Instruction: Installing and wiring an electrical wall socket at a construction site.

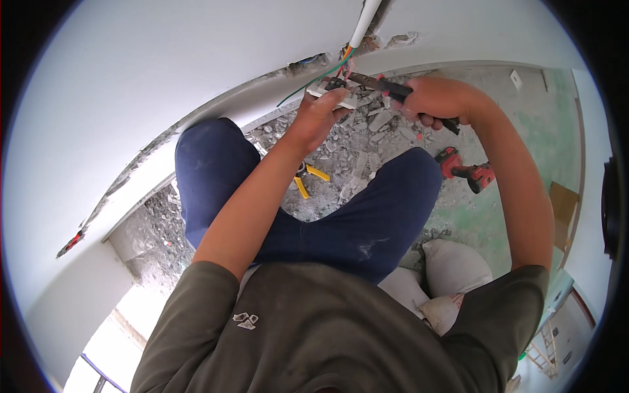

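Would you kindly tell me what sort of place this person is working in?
Probably a room under renovation: broken grey rubble lies about, loose green, red and orange wires emerge from a white tube, and a red-and-black cordless power tool lies nearby.

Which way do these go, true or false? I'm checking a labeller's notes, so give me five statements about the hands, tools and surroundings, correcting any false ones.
1. The right hand holds a plier-like tool with black-and-red handles. True.
2. The left hand holds the yellow-handled metal hand tool. False: it holds a white plastic fitting; the yellow-handled one lies on the floor between the knees.
3. Coloured thin wires show at the end of the white round pipe. True.
4. The bulging white sacks sit on the person's left. False: they sit on the right.
5. A red-and-black power tool lies beyond the right knee. True.
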A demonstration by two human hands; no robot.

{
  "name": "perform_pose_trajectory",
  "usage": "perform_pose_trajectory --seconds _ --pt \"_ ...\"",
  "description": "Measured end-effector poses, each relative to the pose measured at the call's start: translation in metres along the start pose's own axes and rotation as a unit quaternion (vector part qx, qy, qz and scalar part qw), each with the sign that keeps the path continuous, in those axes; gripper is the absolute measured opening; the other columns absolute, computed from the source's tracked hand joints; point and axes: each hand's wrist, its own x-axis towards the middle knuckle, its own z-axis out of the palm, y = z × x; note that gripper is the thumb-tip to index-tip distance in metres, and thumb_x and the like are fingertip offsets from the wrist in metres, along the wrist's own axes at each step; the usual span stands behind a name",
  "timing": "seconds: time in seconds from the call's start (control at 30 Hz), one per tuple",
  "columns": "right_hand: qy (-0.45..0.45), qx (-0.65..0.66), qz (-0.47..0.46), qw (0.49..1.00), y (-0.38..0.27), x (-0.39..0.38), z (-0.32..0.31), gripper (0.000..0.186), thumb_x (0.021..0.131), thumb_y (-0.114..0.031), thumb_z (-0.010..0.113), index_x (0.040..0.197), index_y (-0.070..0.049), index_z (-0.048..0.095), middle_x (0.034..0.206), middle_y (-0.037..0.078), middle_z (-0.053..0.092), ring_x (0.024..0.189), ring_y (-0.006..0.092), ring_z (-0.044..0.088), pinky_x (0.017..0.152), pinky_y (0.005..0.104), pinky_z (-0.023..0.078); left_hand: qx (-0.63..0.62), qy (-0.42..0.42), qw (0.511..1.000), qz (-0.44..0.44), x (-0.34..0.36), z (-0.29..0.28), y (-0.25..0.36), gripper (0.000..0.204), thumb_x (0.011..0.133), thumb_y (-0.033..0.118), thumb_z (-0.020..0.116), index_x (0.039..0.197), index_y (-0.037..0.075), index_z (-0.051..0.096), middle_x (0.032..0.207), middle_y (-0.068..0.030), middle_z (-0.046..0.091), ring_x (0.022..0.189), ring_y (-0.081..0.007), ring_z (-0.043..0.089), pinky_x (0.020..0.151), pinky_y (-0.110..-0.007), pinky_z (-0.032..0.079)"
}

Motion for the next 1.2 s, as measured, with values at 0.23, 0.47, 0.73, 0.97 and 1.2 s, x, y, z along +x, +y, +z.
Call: perform_pose_trajectory --seconds 0.23,0.47,0.73,0.97,1.2 --pt "0.139 0.103 -0.061 0.983 0.017 0.010 0.089 0.028 0.082 -0.023 0.058 0.099 -0.001 0.062 0.065 0.007 0.056 0.057 0.0194 0.057 0.054 0.0342 0.045 -0.104 0.020 0.994 -0.021 0.001 -0.005 0.005 0.041 0.095 0.037 0.057 0.126 0.010 0.054 0.117 -0.0051 0.062 0.113 -0.0203 0.057 0.106 -0.052 0.041" --pt "0.207 0.248 -0.081 0.943 0.024 0.030 0.139 0.036 0.080 -0.020 0.060 0.110 -0.001 0.064 0.083 0.011 0.066 0.076 0.0217 0.062 0.071 0.0349 0.047 -0.122 0.087 0.988 -0.043 0.004 0.008 0.025 0.044 0.094 0.044 0.055 0.122 0.011 0.055 0.116 -0.0057 0.063 0.111 -0.0226 0.057 0.105 -0.054 0.040" --pt "0.254 0.368 -0.105 0.888 0.017 0.043 0.169 0.034 0.081 -0.010 0.058 0.113 -0.003 0.062 0.062 -0.002 0.048 0.049 0.0078 0.044 0.046 0.0252 0.038 -0.128 0.033 0.990 -0.047 0.006 0.005 0.026 0.026 0.090 0.027 0.056 0.104 0.005 0.057 0.101 -0.0088 0.061 0.097 -0.0242 0.059 0.091 -0.055 0.052" --pt "0.287 0.445 -0.102 0.842 0.011 0.050 0.186 0.040 0.072 -0.010 0.063 0.110 0.003 0.064 0.076 0.007 0.061 0.067 0.0134 0.055 0.063 0.0290 0.044 -0.141 0.100 0.985 -0.014 0.004 0.017 0.019 0.024 0.092 0.024 0.053 0.103 0.004 0.056 0.091 -0.0085 0.056 0.084 -0.0209 0.056 0.086 -0.053 0.054" --pt "0.318 0.471 -0.123 0.813 0.008 0.057 0.196 0.043 0.071 -0.008 0.063 0.112 0.004 0.063 0.077 0.006 0.060 0.068 0.0137 0.054 0.064 0.0287 0.045 -0.135 0.078 0.988 0.010 0.007 0.014 0.014 0.022 0.092 0.023 0.052 0.102 0.003 0.054 0.088 -0.0084 0.054 0.080 -0.0195 0.054 0.083 -0.052 0.057"
